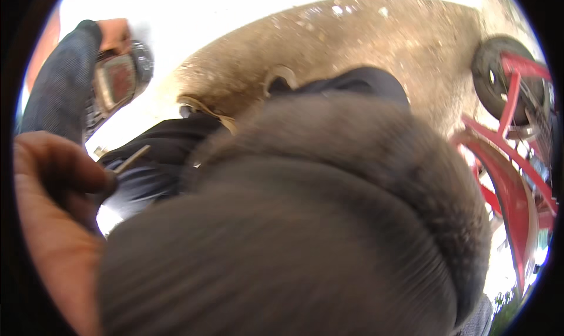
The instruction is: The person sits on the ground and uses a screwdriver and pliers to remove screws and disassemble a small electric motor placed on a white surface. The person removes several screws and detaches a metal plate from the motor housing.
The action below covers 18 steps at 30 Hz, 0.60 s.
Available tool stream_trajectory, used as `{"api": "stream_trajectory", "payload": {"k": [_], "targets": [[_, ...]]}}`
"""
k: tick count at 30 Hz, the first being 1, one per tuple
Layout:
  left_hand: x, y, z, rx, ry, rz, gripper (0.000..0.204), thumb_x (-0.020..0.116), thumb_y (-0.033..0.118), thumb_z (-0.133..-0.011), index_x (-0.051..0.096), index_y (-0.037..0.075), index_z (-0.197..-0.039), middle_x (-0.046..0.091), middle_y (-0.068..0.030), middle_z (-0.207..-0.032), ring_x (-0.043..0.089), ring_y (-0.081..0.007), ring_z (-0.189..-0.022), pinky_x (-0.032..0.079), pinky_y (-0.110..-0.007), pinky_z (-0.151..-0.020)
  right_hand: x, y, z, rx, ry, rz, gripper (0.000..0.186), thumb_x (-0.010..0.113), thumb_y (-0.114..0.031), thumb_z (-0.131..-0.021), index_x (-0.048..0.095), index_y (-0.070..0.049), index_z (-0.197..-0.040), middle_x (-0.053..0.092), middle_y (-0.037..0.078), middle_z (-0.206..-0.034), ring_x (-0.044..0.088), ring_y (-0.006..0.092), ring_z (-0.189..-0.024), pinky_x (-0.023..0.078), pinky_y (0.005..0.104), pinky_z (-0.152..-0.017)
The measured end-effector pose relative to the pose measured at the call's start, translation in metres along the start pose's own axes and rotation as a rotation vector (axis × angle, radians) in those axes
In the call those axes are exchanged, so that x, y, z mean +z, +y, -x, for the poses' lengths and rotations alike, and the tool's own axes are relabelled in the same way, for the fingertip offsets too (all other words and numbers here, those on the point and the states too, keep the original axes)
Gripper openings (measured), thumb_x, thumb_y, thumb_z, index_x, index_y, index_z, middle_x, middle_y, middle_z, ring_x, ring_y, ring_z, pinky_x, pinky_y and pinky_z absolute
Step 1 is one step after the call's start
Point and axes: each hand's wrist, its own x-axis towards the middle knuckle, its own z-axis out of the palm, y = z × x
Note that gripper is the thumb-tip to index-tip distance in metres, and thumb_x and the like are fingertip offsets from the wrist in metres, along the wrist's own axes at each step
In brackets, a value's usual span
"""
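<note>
A dark sleeve fills the middle and lower picture, blurred and very close. It leads left to my right hand (56, 218), whose fingers are curled in a pinch. A thin pale stick (133, 158) juts from the fingertips; its lower end is hidden. At the upper left, a dark grey sleeve leads up to my left hand (115, 35), small and partly washed out by glare. Its fingers look closed, at the top of a boxy, worn red-and-beige machine part (116, 80). A round black piece (142, 61) adjoins that part. Exactly what this hand grips is hidden.
Black trousers (158, 139) and light-edged shoes (281, 77) show beyond the sleeve, on a brown, speckled floor (376, 42). On the right stands a red metal frame (510, 107) with a black tyre (493, 71) and a curved red panel (511, 206). Bright glare whitens the far left.
</note>
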Motion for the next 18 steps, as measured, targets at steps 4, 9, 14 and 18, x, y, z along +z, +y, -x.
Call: {"api": "stream_trajectory", "payload": {"k": [4,9,14,18], "targets": [[0.001,-0.005,0.007,-0.235,-0.041,0.124,0.016,0.076,-0.003,-0.069,0.077,0.0,-0.086,0.076,-0.0132,-0.086,0.073,-0.0218,-0.083,0.058,-0.036,-0.076,-0.007,-0.002,0.001,-0.003,0.017,-0.034,0.01,0.069,-0.008,-0.08,0.064,-0.001,-0.085,0.058,0.014,-0.076,0.065,0.029,-0.068,0.053,0.0352,-0.055],[-0.011,0.004,0.006,-0.082,-0.112,-0.111,0.027,0.075,0.014,-0.077,0.079,0.008,-0.104,0.076,-0.0132,-0.096,0.071,-0.0212,-0.087,0.057,-0.036,-0.077,-0.022,0.001,-0.004,0.055,-0.052,-0.03,0.01,0.069,-0.008,-0.08,0.064,0.0,-0.083,0.057,0.013,-0.074,0.065,0.0278,-0.067,0.053,0.034,-0.052],[-0.032,0.007,0.022,0.0,-0.161,-0.058,0.022,0.075,0.01,-0.078,0.079,0.008,-0.099,0.076,-0.009,-0.092,0.072,-0.021,-0.085,0.057,-0.037,-0.077,0.03,0.046,0.013,0.313,-0.145,0.001,0.006,0.065,-0.006,-0.082,0.065,-0.001,-0.086,0.06,0.014,-0.078,0.066,0.0273,-0.069,0.055,0.0345,-0.056],[-0.036,0.012,0.033,-0.087,-0.132,0.008,0.021,0.076,0.012,-0.078,0.078,0.007,-0.098,0.076,-0.0101,-0.091,0.071,-0.0213,-0.083,0.056,-0.038,-0.075,0.118,0.078,0.027,0.473,-0.108,-0.049,0.016,0.068,-0.012,-0.073,0.066,-0.002,-0.085,0.063,0.018,-0.084,0.067,0.0345,-0.078,0.054,0.0419,-0.072]]}}
